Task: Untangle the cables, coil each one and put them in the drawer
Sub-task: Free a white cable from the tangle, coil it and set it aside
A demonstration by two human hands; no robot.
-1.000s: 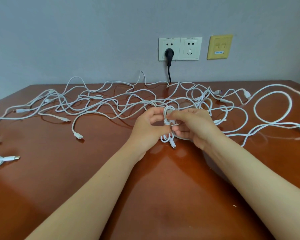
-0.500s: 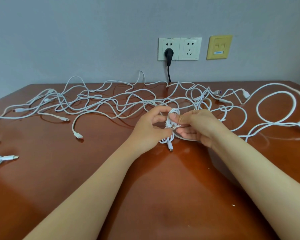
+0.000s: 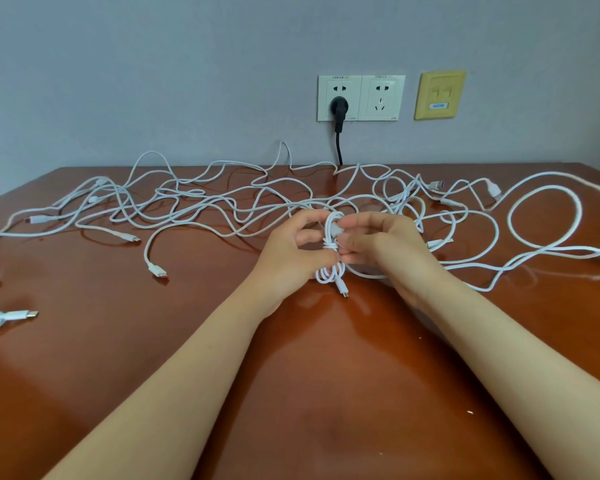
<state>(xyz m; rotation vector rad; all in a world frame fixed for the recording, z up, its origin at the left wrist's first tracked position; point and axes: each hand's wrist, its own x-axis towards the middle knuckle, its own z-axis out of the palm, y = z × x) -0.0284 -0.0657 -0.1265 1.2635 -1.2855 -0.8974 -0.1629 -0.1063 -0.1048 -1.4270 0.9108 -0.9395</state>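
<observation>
Both forearms come in from the bottom corners and converge mid-table, wrists slightly raised over the brown table (image 3: 291, 393). Left hand (image 3: 293, 252): fingers curled, thumb and index pinching the small coil (image 3: 329, 244) at its wrapped waist from the left. Right hand (image 3: 381, 247): palm facing left, thumb and fingertips pinching the same coil from the right, near the top loop and at the wrap; the other fingers are curled under. The coil is upright between the two hands and just above the tabletop. Its lower loops hang free below the fingers and one connector (image 3: 344, 292) dangles at the bottom; I can't tell whether it touches the wood. Left edge, near: another white cable (image 3: 0, 318) lies on the table, partly out of view. Behind the hands is the loose tangle of white cables (image 3: 194, 206), spread across the table's far half, with one plug end (image 3: 157, 271) lying left of the left hand. Right side: a thicker white cable (image 3: 548, 216) lies in a big open loop. Back wall: double socket plate (image 3: 361, 98) with a black plug (image 3: 338, 107) in the left socket and its lead dropping behind the table, and a yellow plate (image 3: 440, 95) beside it on the right.
</observation>
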